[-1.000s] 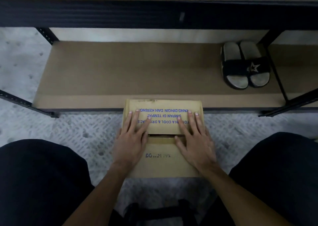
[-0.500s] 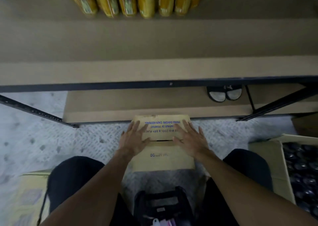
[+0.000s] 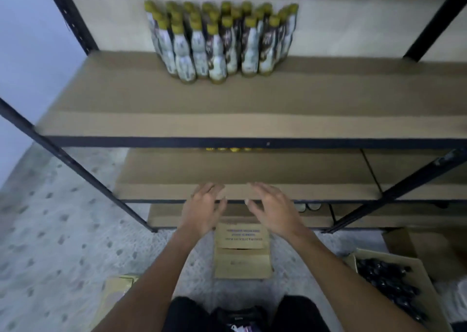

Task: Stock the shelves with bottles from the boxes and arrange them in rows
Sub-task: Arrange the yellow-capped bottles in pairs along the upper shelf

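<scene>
While both hands hung before the shelving with nothing in them, the contents were as follows. Left hand [image 3: 202, 210]: fingers loosely spread and slightly bent, blurred, empty. Right hand [image 3: 275, 210]: likewise spread and empty, just beside the left with a gap between them. Plastic bottles with yellow-green caps and white-and-brown labels [image 3: 219, 41]: upright, packed in close rows at the back centre of the upper brown board shelf [image 3: 227, 109], which sat in a black metal frame [image 3: 75, 170]. Gold bottle caps [image 3: 227, 149]: a short row on the shelf beneath, only just visible under the upper shelf's front rail. Closed tan cardboard box with blue print [image 3: 242, 263]: on the grey patterned floor [image 3: 63, 218] below the hands, at the foot of the rack. Open cardboard box of dark-capped bottles [image 3: 389, 281]: on the floor at the right, tightly packed. Yellowish carton [image 3: 113, 293]: on the floor at lower left, partly hidden by the left forearm.
</scene>
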